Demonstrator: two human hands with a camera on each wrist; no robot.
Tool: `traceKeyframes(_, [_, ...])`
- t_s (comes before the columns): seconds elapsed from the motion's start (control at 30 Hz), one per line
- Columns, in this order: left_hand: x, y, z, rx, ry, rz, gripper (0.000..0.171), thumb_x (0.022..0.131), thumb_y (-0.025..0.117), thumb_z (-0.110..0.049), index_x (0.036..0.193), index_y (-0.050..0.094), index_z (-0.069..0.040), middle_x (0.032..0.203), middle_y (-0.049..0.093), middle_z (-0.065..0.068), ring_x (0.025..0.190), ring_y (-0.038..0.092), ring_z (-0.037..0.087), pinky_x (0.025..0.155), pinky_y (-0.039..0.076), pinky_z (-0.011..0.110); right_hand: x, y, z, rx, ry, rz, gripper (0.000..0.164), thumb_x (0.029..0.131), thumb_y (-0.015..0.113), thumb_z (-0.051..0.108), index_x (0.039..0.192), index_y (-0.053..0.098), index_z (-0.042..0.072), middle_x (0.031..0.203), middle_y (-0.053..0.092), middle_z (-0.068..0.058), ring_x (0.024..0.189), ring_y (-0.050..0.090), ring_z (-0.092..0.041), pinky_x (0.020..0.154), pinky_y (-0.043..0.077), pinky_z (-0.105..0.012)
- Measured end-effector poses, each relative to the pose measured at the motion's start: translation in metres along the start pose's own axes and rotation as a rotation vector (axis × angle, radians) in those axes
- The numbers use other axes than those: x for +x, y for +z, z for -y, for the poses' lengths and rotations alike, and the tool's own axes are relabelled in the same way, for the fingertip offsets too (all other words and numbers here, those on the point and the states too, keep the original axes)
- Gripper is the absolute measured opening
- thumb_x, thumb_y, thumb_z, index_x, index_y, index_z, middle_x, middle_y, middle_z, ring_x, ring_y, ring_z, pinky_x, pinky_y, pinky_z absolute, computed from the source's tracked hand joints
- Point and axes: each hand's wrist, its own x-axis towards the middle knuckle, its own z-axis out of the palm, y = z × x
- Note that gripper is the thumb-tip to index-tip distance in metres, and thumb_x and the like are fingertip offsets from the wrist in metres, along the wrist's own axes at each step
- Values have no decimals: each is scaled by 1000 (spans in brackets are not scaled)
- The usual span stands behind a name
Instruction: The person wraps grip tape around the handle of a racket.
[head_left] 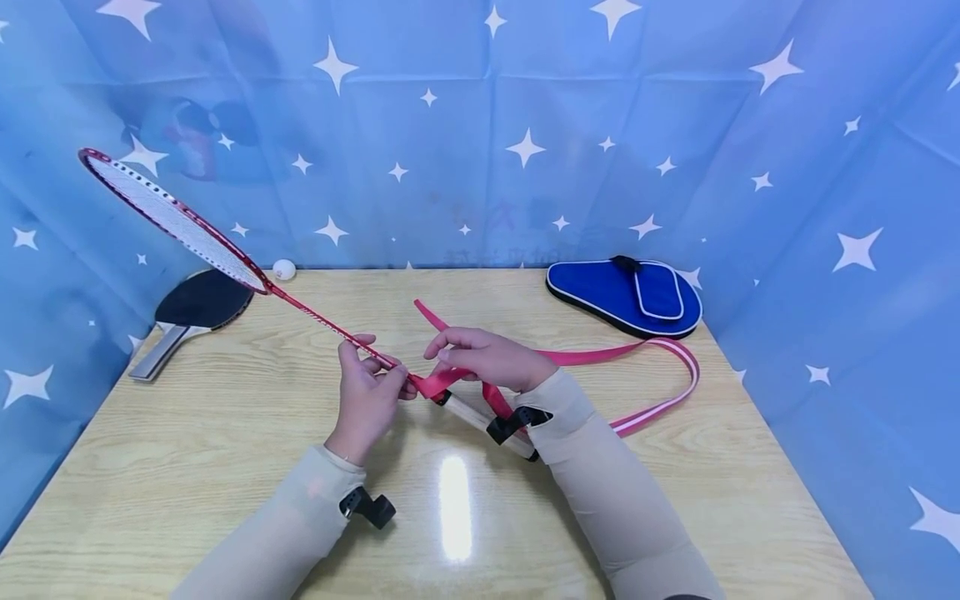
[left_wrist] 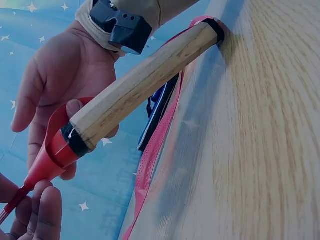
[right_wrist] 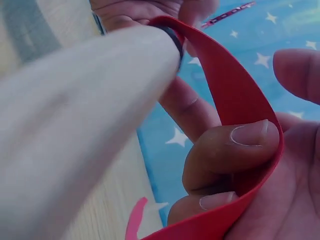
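Observation:
A red badminton racket (head_left: 318, 318) slants across the head view, its strung head raised at the far left and its handle toward the table's middle. My left hand (head_left: 367, 396) pinches the shaft just above the red cone, thumb against fingers. The handle (left_wrist: 145, 80) is bare wood with black bands at both ends. Red-pink grip tape (right_wrist: 235, 82) wraps around the cone end and runs into my right hand (head_left: 487, 358), whose curled fingers (right_wrist: 225, 157) hold it against the palm. The rest of the tape loops rightward over the table, and a loose end sticks up behind the right hand.
At the back left lies a black table tennis paddle (head_left: 202, 300), with a white ball (head_left: 284, 269) beside it. A blue zipped paddle case (head_left: 592, 292) rests at the back right of the wooden table (head_left: 187, 442). Starry blue curtain (head_left: 450, 125) surrounds the table's back and sides.

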Motion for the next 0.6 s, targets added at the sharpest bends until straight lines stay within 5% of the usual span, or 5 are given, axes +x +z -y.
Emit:
traceKeyframes(0.23, [-1, -1, 0, -13, 6, 29, 59, 95, 52, 14, 141, 23, -8, 96, 59, 21, 62, 70, 18, 65, 66, 34, 2, 5, 1, -42, -27, -33, 29, 105, 63, 21, 132, 60, 11, 109, 77, -7, 106, 73, -22, 103, 54, -41])
traceKeyframes(0.47, [-1, 0, -1, -7, 0, 34, 58, 95, 52, 13, 141, 22, -6, 95, 60, 17, 62, 71, 16, 65, 66, 32, 6, 16, 1, -99, -40, -83, 47, 91, 83, 19, 130, 58, 14, 86, 69, -10, 71, 60, -26, 62, 49, -28])
traceKeyframes(0.6, [-1, 0, 0, -6, -2, 38, 59, 95, 53, 13, 141, 22, -6, 96, 60, 20, 62, 70, 17, 65, 66, 33, 6, 19, 0, -110, -40, -106, 44, 91, 82, 14, 129, 59, 10, 77, 61, -8, 62, 49, -21, 55, 41, -27])
